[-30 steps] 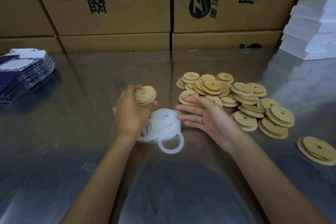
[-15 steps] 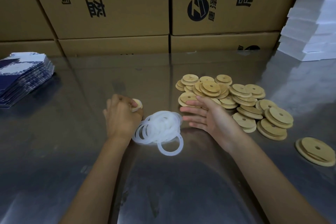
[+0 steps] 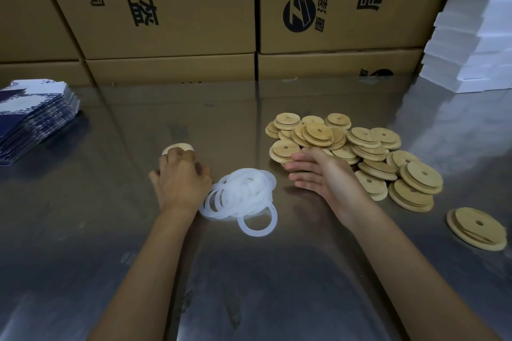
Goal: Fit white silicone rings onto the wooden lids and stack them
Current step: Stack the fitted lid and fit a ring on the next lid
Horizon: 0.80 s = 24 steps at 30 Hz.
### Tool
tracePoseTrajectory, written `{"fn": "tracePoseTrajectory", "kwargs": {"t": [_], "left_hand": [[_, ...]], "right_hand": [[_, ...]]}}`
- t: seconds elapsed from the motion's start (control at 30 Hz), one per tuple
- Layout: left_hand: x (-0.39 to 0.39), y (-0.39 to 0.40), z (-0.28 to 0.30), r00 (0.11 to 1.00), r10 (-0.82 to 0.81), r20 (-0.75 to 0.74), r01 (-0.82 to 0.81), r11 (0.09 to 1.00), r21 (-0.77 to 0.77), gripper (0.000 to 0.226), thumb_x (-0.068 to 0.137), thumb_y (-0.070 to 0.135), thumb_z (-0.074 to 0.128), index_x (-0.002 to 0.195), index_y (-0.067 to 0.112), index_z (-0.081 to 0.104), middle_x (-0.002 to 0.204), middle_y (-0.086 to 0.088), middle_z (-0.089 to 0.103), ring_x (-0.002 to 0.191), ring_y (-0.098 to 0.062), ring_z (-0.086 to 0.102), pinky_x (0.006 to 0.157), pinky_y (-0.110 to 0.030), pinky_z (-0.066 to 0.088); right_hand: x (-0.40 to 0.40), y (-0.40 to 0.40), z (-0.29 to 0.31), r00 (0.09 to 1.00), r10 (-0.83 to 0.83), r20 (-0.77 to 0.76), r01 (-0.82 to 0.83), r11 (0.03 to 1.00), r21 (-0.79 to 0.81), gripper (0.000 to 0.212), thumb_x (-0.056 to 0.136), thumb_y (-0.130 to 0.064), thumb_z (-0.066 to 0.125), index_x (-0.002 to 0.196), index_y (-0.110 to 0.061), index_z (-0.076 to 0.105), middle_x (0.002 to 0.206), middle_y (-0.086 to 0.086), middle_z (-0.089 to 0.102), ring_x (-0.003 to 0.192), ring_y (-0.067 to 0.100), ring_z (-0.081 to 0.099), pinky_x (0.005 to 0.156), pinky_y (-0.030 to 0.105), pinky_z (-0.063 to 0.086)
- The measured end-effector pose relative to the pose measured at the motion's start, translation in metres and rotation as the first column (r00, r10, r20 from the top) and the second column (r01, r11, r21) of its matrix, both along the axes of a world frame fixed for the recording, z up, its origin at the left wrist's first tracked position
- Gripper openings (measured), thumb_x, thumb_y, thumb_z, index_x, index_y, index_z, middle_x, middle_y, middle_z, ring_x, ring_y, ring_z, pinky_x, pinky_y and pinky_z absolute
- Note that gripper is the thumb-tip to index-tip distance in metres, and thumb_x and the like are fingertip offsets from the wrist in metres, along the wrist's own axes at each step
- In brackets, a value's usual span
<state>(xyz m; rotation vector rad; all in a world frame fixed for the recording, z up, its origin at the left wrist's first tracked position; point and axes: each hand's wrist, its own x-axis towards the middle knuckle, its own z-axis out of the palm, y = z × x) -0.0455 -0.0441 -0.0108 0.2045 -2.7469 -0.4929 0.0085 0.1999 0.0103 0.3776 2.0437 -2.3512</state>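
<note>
— So, what is the left hand (image 3: 181, 180) doing?

— Its fingers are curled over a wooden lid (image 3: 177, 147), holding it down at the bench (image 3: 83, 230), well left of the main heap. Only the far edge of that lid shows past the knuckles, and I cannot tell whether a ring sits on it.

— And the right hand (image 3: 322, 174)?

— Fingers straight and slightly spread, palm turned toward the left, holding nothing. Its fingertips lie at the near left edge of the pile of wooden lids (image 3: 354, 152), beside a lid there; whether they touch it I cannot tell.

— Where are the rings?

— A loose heap of white silicone rings (image 3: 241, 192) lies on the bench between the two hands, just beside the left wrist. One ring (image 3: 257, 220) lies flat at the near edge of the heap.

— Anything farther out?

— One lone lid (image 3: 476, 228) lies apart to the right, near the frame edge. A stack of blue printed cartons (image 3: 33, 122) sits at the far left, white foam blocks (image 3: 476, 28) at the far right, and brown cardboard boxes (image 3: 171, 8) with black print stand along the back.
</note>
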Motion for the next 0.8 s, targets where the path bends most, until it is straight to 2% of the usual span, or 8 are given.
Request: {"fn": "tracePoseTrajectory", "kwargs": {"t": [0.17,0.27,0.37,0.43,0.5,0.6,0.7,0.8], "left_hand": [[-0.003,-0.003,-0.003,0.998,0.028,0.051,-0.030,0.999,0.030,0.033,0.093,0.031,0.043,0.113,0.015,0.063,0.137,-0.005,0.048,0.134,-0.025,0.035,0.113,-0.062,0.009],[-0.002,-0.003,-0.003,0.999,0.016,0.051,-0.019,0.998,0.052,0.033,0.093,0.029,0.044,0.116,0.013,0.061,0.138,-0.007,0.047,0.136,-0.027,0.031,0.113,-0.061,0.012],[0.000,0.002,0.000,0.999,-0.046,-0.017,0.048,0.995,0.091,0.034,0.090,0.023,0.051,0.120,0.010,0.060,0.136,-0.010,0.048,0.132,-0.027,0.034,0.110,-0.054,0.020],[0.004,0.009,0.003,0.990,-0.112,-0.091,0.122,0.985,0.120,0.033,0.089,0.019,0.054,0.120,0.010,0.060,0.134,-0.008,0.050,0.130,-0.027,0.037,0.107,-0.049,0.023],[0.009,0.019,0.005,0.968,-0.198,-0.153,0.217,0.969,0.120,0.030,0.089,0.016,0.055,0.118,0.012,0.061,0.134,-0.005,0.050,0.128,-0.026,0.040,0.107,-0.043,0.024],[0.017,0.033,0.006,0.931,-0.314,-0.185,0.333,0.940,0.078,0.030,0.089,0.016,0.055,0.118,0.017,0.061,0.140,-0.001,0.045,0.132,-0.021,0.036,0.108,-0.038,0.023],[0.022,0.043,0.004,0.902,-0.390,-0.185,0.405,0.913,0.045,0.032,0.089,0.018,0.055,0.121,0.019,0.060,0.147,-0.001,0.038,0.136,-0.020,0.030,0.108,-0.038,0.022],[0.025,0.047,0.003,0.884,-0.426,-0.191,0.442,0.896,0.049,0.032,0.089,0.018,0.055,0.120,0.020,0.060,0.148,0.001,0.036,0.135,-0.017,0.029,0.105,-0.036,0.024]], "right_hand": [[-0.002,0.002,0.001,0.997,-0.079,-0.016,0.080,0.995,0.057,0.021,0.095,-0.022,0.059,0.101,-0.009,0.075,0.091,0.004,0.079,0.082,0.017,0.075,0.079,0.026,0.059],[-0.004,0.002,-0.004,0.958,-0.220,-0.185,0.264,0.926,0.269,0.018,0.093,-0.014,0.060,0.088,-0.016,0.077,0.078,-0.004,0.075,0.065,0.003,0.062,0.060,0.013,0.050],[-0.006,0.008,-0.011,0.842,-0.203,-0.499,0.513,0.586,0.627,0.016,0.089,-0.014,0.064,0.101,-0.017,0.074,0.099,-0.006,0.068,0.097,0.007,0.058,0.079,0.019,0.044],[-0.009,0.012,-0.016,0.846,-0.082,-0.527,0.511,0.406,0.757,0.038,0.090,-0.019,0.064,0.128,-0.015,0.064,0.128,0.002,0.058,0.123,0.020,0.047,0.101,0.031,0.039],[-0.011,0.014,-0.021,0.907,-0.044,-0.419,0.398,0.413,0.819,0.058,0.093,-0.028,0.064,0.147,-0.014,0.047,0.152,0.006,0.039,0.142,0.025,0.031,0.116,0.038,0.029],[-0.013,0.011,-0.027,0.958,-0.003,-0.287,0.261,0.426,0.866,0.074,0.094,-0.036,0.061,0.157,-0.013,0.030,0.164,0.007,0.020,0.150,0.027,0.019,0.121,0.041,0.023],[-0.013,0.012,-0.028,0.957,-0.009,-0.289,0.265,0.423,0.866,0.072,0.094,-0.036,0.061,0.156,-0.013,0.033,0.162,0.008,0.024,0.148,0.027,0.023,0.119,0.041,0.026],[-0.013,0.012,-0.026,0.936,-0.040,-0.351,0.327,0.471,0.819,0.053,0.092,-0.030,0.064,0.141,-0.012,0.051,0.146,0.007,0.038,0.137,0.026,0.037,0.112,0.041,0.037]]}}
